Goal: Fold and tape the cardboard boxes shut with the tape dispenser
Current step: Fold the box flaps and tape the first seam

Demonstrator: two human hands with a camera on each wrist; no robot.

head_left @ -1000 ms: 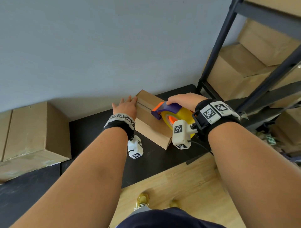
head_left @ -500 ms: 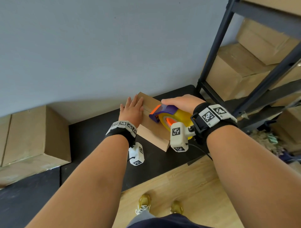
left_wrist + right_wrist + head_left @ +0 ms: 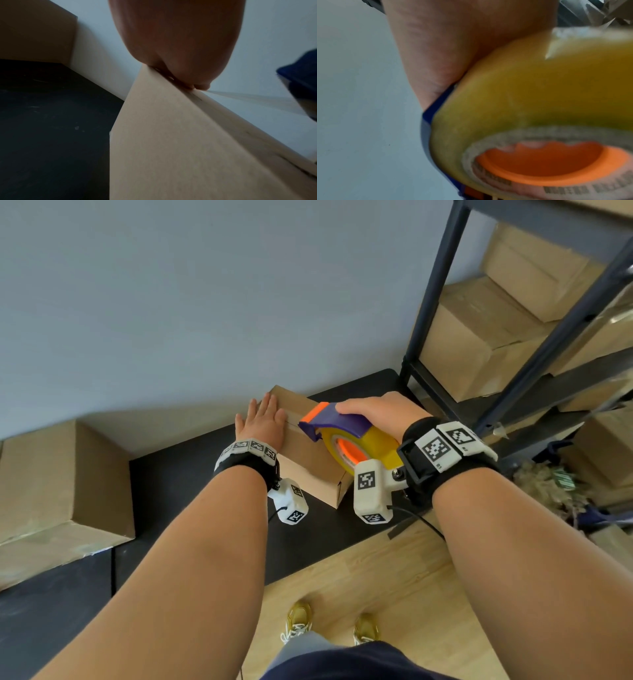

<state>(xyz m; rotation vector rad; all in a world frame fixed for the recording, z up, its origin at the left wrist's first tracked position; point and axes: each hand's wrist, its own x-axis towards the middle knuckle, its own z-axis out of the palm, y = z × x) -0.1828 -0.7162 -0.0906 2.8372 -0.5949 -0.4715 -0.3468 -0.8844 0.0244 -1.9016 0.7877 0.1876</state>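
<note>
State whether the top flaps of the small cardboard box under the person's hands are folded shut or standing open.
Folded shut. The flaps of the small cardboard box lie flat, the left hand presses on them, and tape stretches from the tape dispenser.

Looks like a storeroom or small packing area. Dark metal shelving rack (image 3: 534, 364) on the right, stacked with plain cardboard boxes (image 3: 479, 337). Another sealed carton (image 3: 61, 484) sits on the black bench (image 3: 191, 474) against a bare grey-blue wall (image 3: 205, 302). Light wood-look floor (image 3: 394, 577) below. Loose packing filler (image 3: 548, 484) lies low by the rack. No home furniture or kitchen gear visible.
</note>
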